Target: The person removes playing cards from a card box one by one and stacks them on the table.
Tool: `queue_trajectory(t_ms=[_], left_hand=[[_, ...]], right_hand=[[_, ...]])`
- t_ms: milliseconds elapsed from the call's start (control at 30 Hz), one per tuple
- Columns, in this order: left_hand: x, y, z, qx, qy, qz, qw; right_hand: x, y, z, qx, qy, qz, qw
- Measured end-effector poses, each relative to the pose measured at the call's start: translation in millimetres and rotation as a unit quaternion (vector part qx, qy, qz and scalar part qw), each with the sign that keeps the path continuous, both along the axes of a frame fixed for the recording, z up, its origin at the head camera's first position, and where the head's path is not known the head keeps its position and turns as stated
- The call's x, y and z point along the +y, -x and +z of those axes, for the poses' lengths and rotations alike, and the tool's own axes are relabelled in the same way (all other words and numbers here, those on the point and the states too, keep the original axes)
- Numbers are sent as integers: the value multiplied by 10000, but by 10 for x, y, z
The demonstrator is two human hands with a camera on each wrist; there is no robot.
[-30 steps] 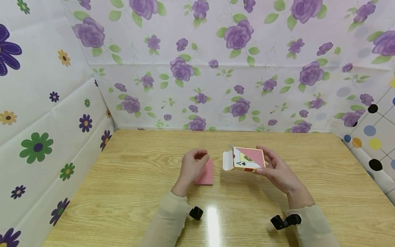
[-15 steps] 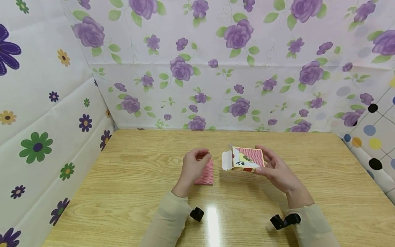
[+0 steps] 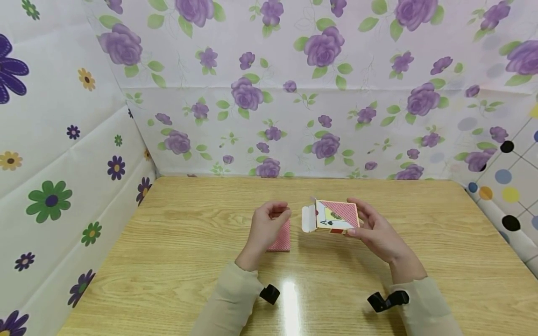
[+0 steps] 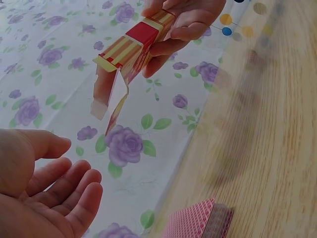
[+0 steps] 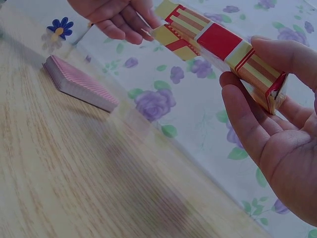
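pinching the box (image 3: 338, 214) aloft, the right hand (image 3: 376, 233) is perhaps risking crumpled walls by oversqueezing, while the left hand (image 3: 262, 226), fingers loosely curled and empty, is hovering near the deck (image 3: 282, 240), possibly skewing it if dipping.

Purple-rose cloth (image 3: 269, 60) hangs behind a wood-grain tabletop (image 3: 176, 224) catching white glare (image 3: 290, 308)

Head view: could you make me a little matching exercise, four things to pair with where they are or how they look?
Things
1. Card box
2. Card deck
3. Box flap
4. Back cloth

Descriptions
A. Lying on the table
B. Purple floral print
C. In the right hand's grip
D. White, sticking out open

Pairs: 1-C, 2-A, 3-D, 4-B
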State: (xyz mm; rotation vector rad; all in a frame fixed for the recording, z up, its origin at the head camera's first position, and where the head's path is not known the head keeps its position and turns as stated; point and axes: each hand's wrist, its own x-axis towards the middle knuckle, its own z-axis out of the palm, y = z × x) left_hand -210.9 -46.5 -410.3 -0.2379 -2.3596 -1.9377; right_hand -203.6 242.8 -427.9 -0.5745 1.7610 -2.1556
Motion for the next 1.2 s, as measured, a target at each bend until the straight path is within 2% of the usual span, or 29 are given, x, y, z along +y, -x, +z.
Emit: queue_trajectory(t_ms=[300, 500, 867, 1200], left_hand=[[39, -29, 22, 155, -289, -227, 9992], [87, -52, 39, 51, -522, -337, 9981], [154, -88, 30, 96, -491, -502, 9975], [191, -105, 17, -30, -561, -643, 9963]], right_hand=[[8, 4, -11, -68, -35, -104, 9999], [5, 3, -7, -41, -31, -72, 10000], [7, 2, -1, 28, 114, 59, 9999], [8, 2, -2, 20, 150, 58, 9999]])
